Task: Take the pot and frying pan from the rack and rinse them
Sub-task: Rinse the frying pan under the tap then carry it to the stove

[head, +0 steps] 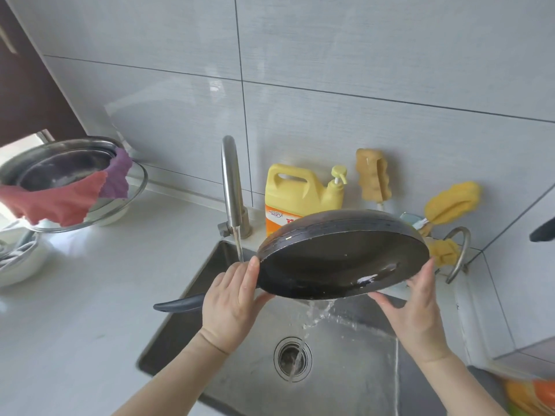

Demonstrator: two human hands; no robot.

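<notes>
Clearly both hands, left hand [232, 298] at nine o'clock, right hand [416, 307] at three, grasp the tilted frying pan [342, 259]; wet rims could slip into the sink [354, 355].

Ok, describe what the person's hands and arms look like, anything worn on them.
Both forearms are bare, with no sleeves in view. The left hand and right hand wear no gloves; no rings, watch or bracelet show. The fingers have short, unpainted nails.
</notes>
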